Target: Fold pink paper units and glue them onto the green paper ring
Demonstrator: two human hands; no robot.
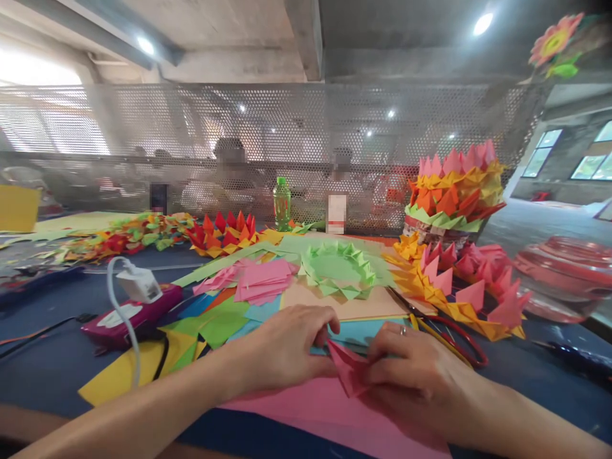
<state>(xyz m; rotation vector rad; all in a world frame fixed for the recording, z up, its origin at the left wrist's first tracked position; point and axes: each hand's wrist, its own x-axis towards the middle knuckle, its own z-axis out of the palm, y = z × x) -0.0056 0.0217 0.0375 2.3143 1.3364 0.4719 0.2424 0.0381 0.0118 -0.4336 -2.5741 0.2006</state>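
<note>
- The right hand [421, 363] grasps a small pink piece [351, 370] of folded paper, pinching its right side between the thumb and the bent fingers.
- The left hand [296, 341] has its thumb at the left edge of this piece and its fingers curled above; whether it pinches also, I cannot tell.
- The pink piece is over the near edge of the table [239, 433], above a flat pink sheet [325, 408], with its point turned to the left hand.
- The step in hand seems to be the folding or pressing of this one piece. The next move calls, in my judgement, for steady fingertips and well-matched edges, so that the crease is sharp.
- Just beyond the hands lie blue sheets [354, 331]; scissors [479, 352] lie just beside the right hand, toward the right edge.
- Farther in, at the middle, there are a stack of pink squares [262, 280] and a pale green ring [335, 289] of folded points.
- Toward the right edge stand a yellow-and-pink ring [440, 280] and a bowl [568, 268]; toward the left edge, a purple power strip [134, 315].
- Near the far edge are a red ring [224, 233], a bottle [282, 204] and a tall paper tower [452, 191].
</note>
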